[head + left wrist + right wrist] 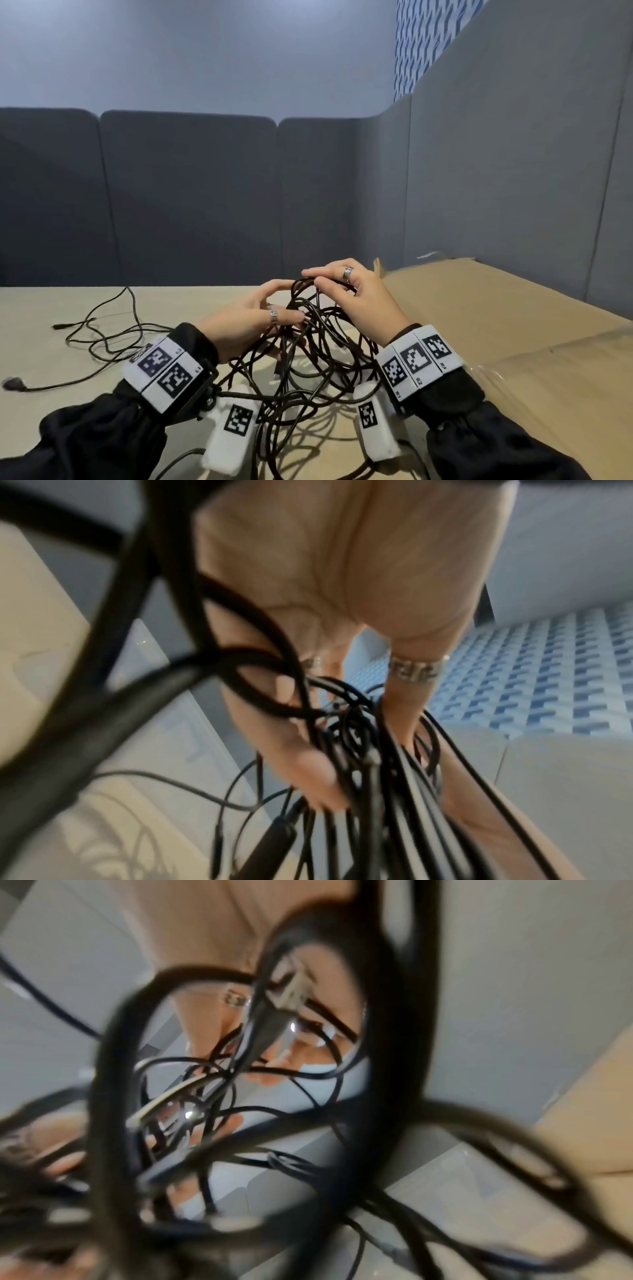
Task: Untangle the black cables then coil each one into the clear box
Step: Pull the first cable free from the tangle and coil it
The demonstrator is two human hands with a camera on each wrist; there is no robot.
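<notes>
A pale desk [51,425] stands inside grey padded partitions [191,198], with a brown cardboard sheet [496,318] lying along its right side. The tangle of black cables [308,346] hangs above the desk's middle, one strand trailing left across the surface; the left hand [246,318] curls its fingers into the tangle and the right hand [356,301] pinches a loop at the top. Both wrist views are blurred, and I cannot make out a clear box with certainty.

Cable tangle [308,346] between both hands, cardboard [496,325] blocking right (raised), left table [51,356] cable-strewn
</notes>
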